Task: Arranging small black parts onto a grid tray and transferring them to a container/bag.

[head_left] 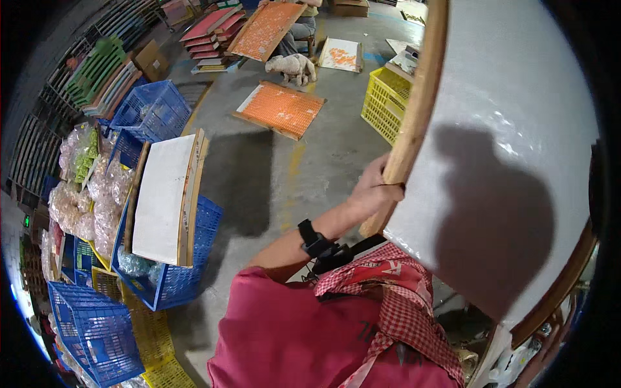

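Red cloth fills the bottom of the view: the person's shirt (284,336) and a red-and-white checked scarf (401,304) at the chest. Just beyond, the left hand (375,187), with a black wrist strap (315,238) behind it, has its fingers (388,189) closed around the wooden rim of a large white-faced, wood-framed board (504,161), which is held upright and close, filling the right side of the picture. The right hand is out of sight, so whether it holds anything cannot be told. The board looks stiff, flat and broad, probably light for its size yet awkward to swing; its white face seems smooth and slightly glossy, so the wooden frame looks the sounder place to take hold, one hand on each long edge. To the left a similar white board (165,197) rests tilted on a blue plastic crate (194,258), beside clear bags (77,200) of small pale pieces. Farther across the concrete floor (284,174) stand a yellow lattice crate (387,103) and a board covered in orange pieces (281,108). Beyond that a seated person holds another orange-covered board (265,29) near stacked red boards (210,32).
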{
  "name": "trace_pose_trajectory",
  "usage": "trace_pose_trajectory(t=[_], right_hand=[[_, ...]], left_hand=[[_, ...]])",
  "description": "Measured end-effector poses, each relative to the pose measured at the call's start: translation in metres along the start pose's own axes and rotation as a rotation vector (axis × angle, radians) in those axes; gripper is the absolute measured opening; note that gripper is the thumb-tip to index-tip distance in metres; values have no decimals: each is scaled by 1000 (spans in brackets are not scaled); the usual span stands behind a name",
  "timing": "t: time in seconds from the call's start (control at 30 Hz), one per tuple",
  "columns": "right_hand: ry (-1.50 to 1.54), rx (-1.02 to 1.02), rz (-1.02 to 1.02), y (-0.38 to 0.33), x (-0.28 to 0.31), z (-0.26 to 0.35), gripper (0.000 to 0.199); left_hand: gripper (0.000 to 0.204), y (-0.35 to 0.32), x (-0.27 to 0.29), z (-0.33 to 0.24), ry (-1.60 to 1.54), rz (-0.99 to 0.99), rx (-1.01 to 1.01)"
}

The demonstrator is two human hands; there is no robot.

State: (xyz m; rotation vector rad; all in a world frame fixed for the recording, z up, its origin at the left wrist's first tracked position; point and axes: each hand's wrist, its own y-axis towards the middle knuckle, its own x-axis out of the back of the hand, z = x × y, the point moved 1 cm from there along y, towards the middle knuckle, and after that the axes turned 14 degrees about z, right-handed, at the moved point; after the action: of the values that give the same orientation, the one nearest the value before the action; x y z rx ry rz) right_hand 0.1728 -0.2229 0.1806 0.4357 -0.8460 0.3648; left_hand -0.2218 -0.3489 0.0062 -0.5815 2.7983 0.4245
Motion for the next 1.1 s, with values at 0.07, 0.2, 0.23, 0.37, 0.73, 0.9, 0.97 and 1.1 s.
trace_pose_trajectory(t=[0.07,0.2,0.23,0.37,0.73,0.9,0.97,1.1], right_hand=[[-40,196,123,22,-34,3,53],[-288,518,274,59,-83,52,51],[-214,540,270,59,-97,72,47],[-248,626,268,79,-129,99,42],[592,473,1217,169,-324,164,68],[786,69,1609,176,-419,210,78],[747,-4,1690,167,-444,233,79],[665,85,1677,136,-495,256,86]], left_hand=[[47,-42,29,-4,-34,-188,65],[40,-105,73,1,-51,-511,16],[41,-121,82,0,13,-628,15],[52,-202,126,-2,40,-974,-72],[50,-349,122,-33,338,-1517,-8],[40,-379,100,-32,162,-1537,21],[38,-381,88,-42,-9,-1328,3],[49,-404,97,-56,178,-1166,258]])
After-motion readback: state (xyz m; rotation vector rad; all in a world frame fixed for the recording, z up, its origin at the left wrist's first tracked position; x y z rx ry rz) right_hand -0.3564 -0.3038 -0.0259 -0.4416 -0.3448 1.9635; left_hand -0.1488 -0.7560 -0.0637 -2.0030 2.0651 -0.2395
